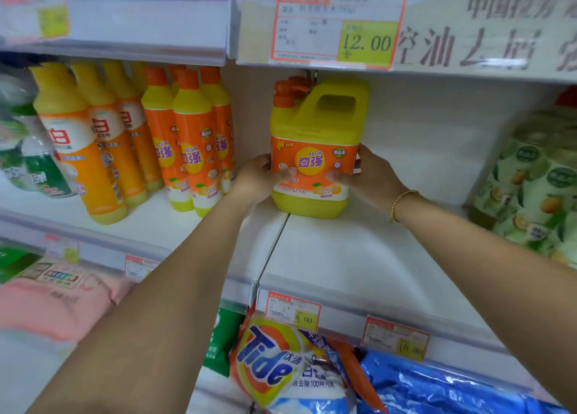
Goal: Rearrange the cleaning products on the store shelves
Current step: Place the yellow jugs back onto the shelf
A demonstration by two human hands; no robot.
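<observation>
On the white middle shelf (374,257) of a store aisle, a squat yellow plastic jug (315,126) with an orange cap and a moulded handle stands upright at the seam between two shelf boards. Both hands clasp it: the left hand (259,179) wraps its left side and the right hand (368,176) its right side, thumbs lying across the orange label.

Left of it stands a row of tall yellow-and-orange plastic bottles (187,151); to the right are green patterned packs (537,188). Below lie a pink soft pack (46,301), a blue plastic bag (437,388) and an orange-and-yellow Tide bag (274,363).

The jug's label reads KEON and 奇强. The large price tag (337,26) above reads 12.00, and the small price tag (293,310) below reads 8.00.
</observation>
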